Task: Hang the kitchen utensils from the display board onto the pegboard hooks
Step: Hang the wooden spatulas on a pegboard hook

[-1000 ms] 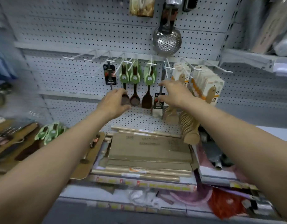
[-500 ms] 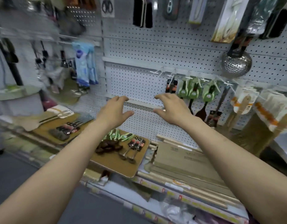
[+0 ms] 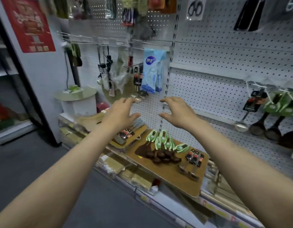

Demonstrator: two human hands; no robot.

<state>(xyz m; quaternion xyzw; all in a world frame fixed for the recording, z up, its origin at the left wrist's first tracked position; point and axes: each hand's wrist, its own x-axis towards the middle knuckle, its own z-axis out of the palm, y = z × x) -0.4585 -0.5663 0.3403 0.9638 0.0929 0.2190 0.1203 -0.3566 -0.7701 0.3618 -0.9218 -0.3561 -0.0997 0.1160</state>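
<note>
Reaching forward at chest height, the left hand and the right hand hover side by side in front of the white pegboard, a gap between their thumbs. Both have fingers loosely curved and spread, thumbs pointing toward each other, and neither touches or holds anything.

Below and just beyond the right hand's fingers lies the brown display board, tilted on the shelf edge. On it, nearest the fingertips of that hand, sits a cluster of dark wooden spoons with green card labels, their bowls piled together toward the board's middle. To the right of that cluster lie small metal utensils with black-and-red cards. Under the left hand's wrist a second board carries more carded utensils, partly hidden by the forearm.

Far to the right of the right hand's fingers, spoons with green labels hang from the pegboard hooks, next to a metal ladle with a black card.

Above and between the two hands' fingertips a blue packet hangs on the pegboard, with a small metal strainer just past the left hand's fingertips. Further left stands a round pale board on a white container, and a red poster is on the wall.
</note>
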